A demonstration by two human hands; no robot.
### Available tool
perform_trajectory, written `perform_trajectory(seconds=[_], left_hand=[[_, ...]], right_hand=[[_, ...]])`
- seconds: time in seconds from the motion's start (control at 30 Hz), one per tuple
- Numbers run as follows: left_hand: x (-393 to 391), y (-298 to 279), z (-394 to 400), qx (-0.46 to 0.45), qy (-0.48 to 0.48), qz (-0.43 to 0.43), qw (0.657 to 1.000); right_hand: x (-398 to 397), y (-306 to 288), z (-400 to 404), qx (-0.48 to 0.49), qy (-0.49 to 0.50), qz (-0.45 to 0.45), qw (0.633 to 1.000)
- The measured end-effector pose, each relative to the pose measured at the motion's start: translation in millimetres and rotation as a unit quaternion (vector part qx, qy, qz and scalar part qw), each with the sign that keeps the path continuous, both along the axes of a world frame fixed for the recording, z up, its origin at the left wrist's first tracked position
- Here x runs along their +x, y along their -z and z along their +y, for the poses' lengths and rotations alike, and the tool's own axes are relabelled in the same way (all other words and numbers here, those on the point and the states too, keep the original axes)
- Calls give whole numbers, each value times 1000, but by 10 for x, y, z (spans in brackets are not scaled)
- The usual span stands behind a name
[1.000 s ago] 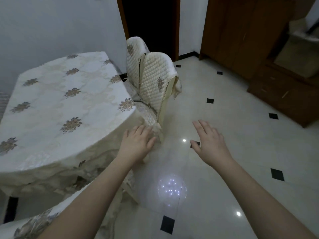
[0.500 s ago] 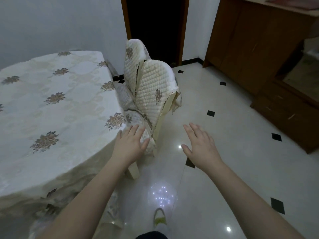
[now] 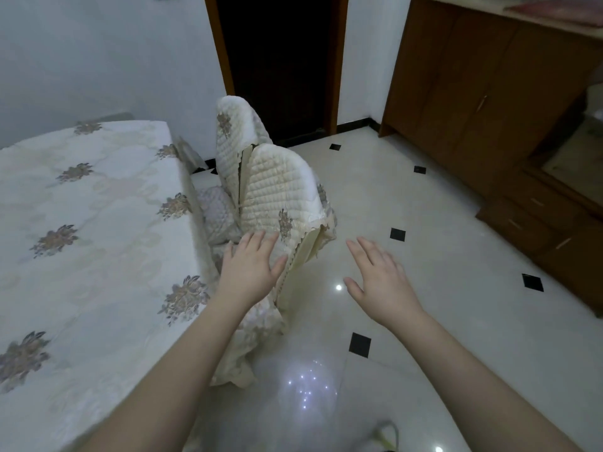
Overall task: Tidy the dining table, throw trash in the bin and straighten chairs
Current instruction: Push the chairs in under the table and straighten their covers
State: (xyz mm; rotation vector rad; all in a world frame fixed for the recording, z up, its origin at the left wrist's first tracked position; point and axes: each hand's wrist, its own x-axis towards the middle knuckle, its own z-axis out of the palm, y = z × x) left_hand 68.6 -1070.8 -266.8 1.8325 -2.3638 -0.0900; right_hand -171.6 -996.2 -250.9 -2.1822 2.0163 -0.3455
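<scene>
While both hands reach out, fingers spread, nothing held: left hand [image 3: 249, 272] over near chair [image 3: 277, 203]; right hand [image 3: 381, 282] above floor [image 3: 424, 223]. Far chair [image 3: 235, 141] behind; table [image 3: 91, 223] left.

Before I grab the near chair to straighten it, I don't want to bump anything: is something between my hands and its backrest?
Nothing visible does. The left hand is already at the near chair backrest; only bare floor shows around the right hand.

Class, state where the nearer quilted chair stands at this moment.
In the head view the nearer quilted chair stands centre frame, beside the table's right edge, just ahead of the left hand.
</scene>
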Motion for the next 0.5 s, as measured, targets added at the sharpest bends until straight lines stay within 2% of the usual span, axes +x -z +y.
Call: perform_trajectory(seconds=[0.2,0.5], left_hand=[[-647,91,-666,-6,-27,-14,1000],[-1428,7,-1462,32,-102,-35,994]], right_hand=[[-590,84,-892,-10,-33,-6,999],[-1340,15,-2060,-12,-125,-13,992]])
